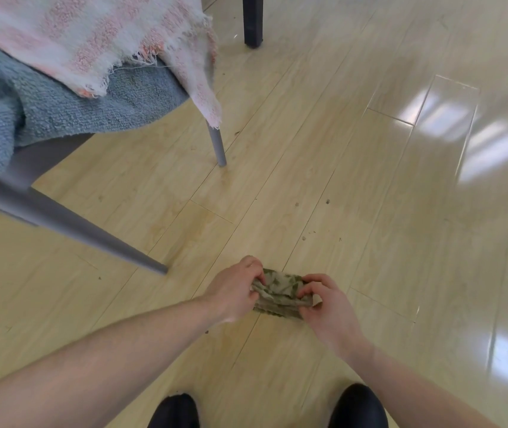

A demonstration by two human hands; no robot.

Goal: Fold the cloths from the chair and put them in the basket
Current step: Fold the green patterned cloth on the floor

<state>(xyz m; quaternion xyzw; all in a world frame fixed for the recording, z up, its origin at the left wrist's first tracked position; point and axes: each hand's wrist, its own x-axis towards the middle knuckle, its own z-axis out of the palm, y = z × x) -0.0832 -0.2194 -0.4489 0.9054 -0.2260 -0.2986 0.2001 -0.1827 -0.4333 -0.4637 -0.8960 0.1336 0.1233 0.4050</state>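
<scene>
Two hands, left hand [234,288] and right hand [326,304], pinching a folded green patterned cloth [280,293] above glossy pale wood-plank floor [370,180], near grey chair [61,211].

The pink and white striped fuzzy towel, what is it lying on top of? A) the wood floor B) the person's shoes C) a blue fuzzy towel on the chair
C: the pink and white striped fuzzy towel lies over the blue fuzzy towel on the grey chair.

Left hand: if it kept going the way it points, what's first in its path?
The left hand points rightward into the small green cloth it already pinches; just beyond is the right hand holding the other end.
</scene>
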